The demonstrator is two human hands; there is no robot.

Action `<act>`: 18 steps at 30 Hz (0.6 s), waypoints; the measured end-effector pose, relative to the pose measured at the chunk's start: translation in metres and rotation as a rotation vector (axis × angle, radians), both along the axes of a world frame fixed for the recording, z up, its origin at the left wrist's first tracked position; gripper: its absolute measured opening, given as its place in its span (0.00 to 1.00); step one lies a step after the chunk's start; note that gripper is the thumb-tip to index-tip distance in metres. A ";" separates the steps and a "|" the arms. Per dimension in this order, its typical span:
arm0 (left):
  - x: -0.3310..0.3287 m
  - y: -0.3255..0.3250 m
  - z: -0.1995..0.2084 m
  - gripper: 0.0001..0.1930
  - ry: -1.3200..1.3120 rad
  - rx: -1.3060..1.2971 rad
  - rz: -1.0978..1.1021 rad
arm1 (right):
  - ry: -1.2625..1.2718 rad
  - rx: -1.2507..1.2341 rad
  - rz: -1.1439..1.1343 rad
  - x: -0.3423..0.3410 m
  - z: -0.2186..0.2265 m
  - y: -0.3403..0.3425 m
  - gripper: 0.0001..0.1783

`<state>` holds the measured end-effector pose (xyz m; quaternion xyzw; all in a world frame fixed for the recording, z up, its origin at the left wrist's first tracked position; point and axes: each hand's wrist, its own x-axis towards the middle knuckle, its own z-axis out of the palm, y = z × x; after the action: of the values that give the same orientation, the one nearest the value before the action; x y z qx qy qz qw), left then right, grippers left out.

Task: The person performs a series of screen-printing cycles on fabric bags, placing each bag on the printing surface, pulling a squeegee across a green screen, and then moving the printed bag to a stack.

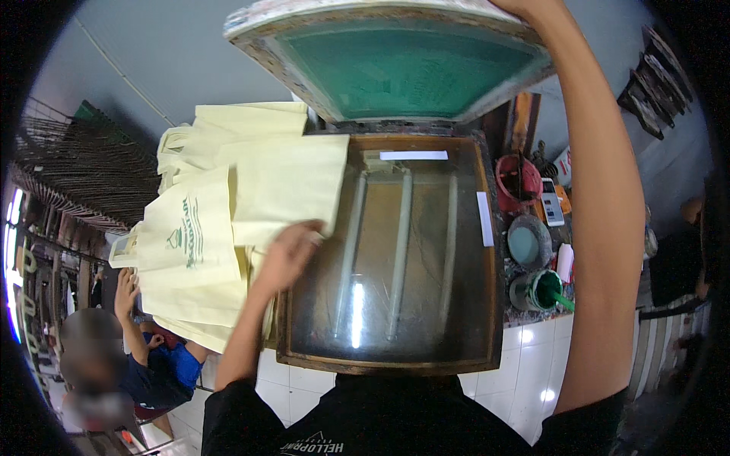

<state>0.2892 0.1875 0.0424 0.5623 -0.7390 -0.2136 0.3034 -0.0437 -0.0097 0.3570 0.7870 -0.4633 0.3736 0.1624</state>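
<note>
Fingers of the left hand (287, 257) are blurred but look bent, placed at the lower right corner of a plain pale-yellow bag (285, 178); whether cloth is pinched cannot be told. Fingers of the right hand (525, 6) are mostly cut off by the upper edge; hand is set on the raised edge of the screen frame (262, 42), grip cannot be told.

Far left: dark wire racks (84, 163) are seen along the wall. Below, a co-worker's hand (126, 294) is laid at the lower left edge of a bag printed in green (190, 228). More pale bags (251, 118) are piled beneath and behind. Plain bag is lapped over the left edge of the wood-framed glass table (426, 353); pale tubes (401, 251) are seen under the glass. White strips (414, 156) are stuck near its far and right edges. Green mesh (411, 72) is tilted up above the far end, clear of the glass.

Right: a red pot (514, 202), a white handheld device (553, 204), a bowl of grey-blue liquid (543, 245) and a green-stained pot (520, 293) are crowded beside the table, with a green handle (563, 302) leaned out of the last.
</note>
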 end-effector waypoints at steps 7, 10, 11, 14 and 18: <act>-0.177 0.033 -0.085 0.12 0.012 -0.036 -0.412 | 0.070 -0.025 0.010 0.006 -0.009 -0.023 0.25; -0.221 0.027 -0.083 0.18 0.084 0.007 -0.407 | 0.047 -0.036 0.073 0.001 -0.011 -0.008 0.24; -0.229 0.020 -0.082 0.19 0.094 0.012 -0.395 | 0.047 -0.026 0.072 0.000 -0.010 -0.006 0.24; -0.235 -0.030 -0.073 0.23 0.211 0.033 -0.318 | 0.044 0.004 0.080 -0.002 -0.009 -0.001 0.23; -0.239 -0.124 -0.089 0.40 -0.317 -0.107 -0.110 | 0.043 -0.016 0.099 -0.003 -0.012 -0.002 0.21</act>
<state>0.0499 0.0639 -0.0464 0.5306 -0.8176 -0.0990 0.2003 -0.0467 -0.0113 0.3448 0.8154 -0.4174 0.3678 0.1599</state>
